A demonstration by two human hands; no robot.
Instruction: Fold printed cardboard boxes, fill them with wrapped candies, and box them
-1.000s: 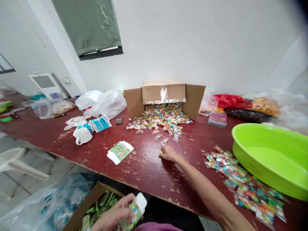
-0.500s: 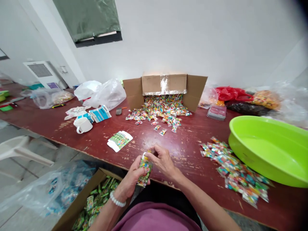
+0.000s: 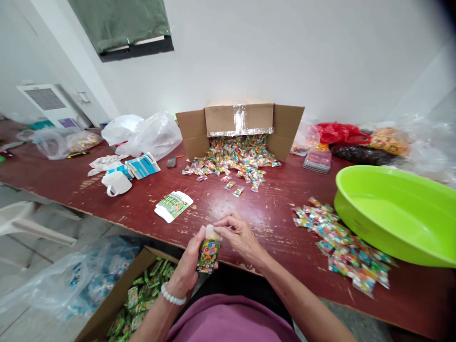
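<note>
Evidently for steadiness, the left hand [image 3: 188, 266] is wrapping its fingers around the printed box [image 3: 208, 254] at the table's [image 3: 278, 213] near edge. The right hand [image 3: 242, 240] is keeping nearly closed fingers at its top; their hold is unclear.

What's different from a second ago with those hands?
The right hand came back from the tabletop, where it pinched a small candy packet, to the top of the small green box; whether it released the packet is hidden. The left hand, still holding that box, moved forward and up. The white mug and green basin stayed put.
</note>
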